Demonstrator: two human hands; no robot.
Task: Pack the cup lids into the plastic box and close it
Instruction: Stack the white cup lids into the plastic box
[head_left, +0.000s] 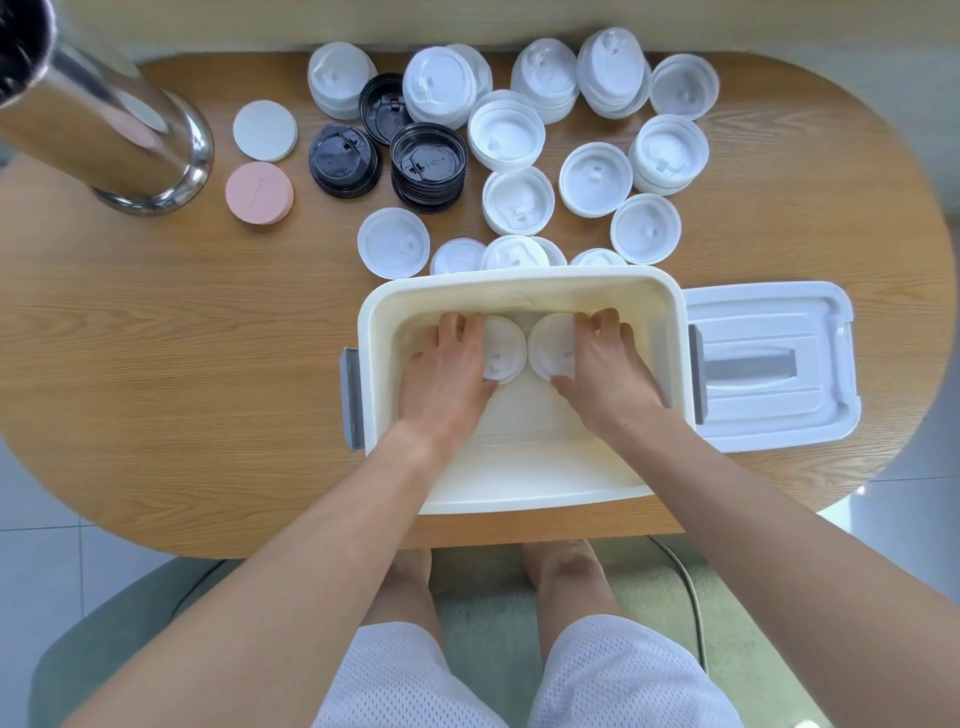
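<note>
The white plastic box (384, 312) stands open at the table's front edge. Both my hands reach down inside it. My left hand (449, 371) grips a white cup lid (506, 345), fingers over its far side and thumb at its near edge. My right hand (605, 371) grips a second white cup lid (550, 345) the same way. The two lids lie side by side, nearly touching, low in the box. Several white cup lids (517, 200) and black cup lids (428, 166) lie in stacks and singly beyond the box. The box lid (769, 364) lies to the box's right.
A shiny metal cylinder (119, 140) stands at the far left. A white disc (265, 130) and a pink disc (258, 192) lie beside it. Grey latches (352, 397) flank the box. The wooden table (182, 364) is bare at the left.
</note>
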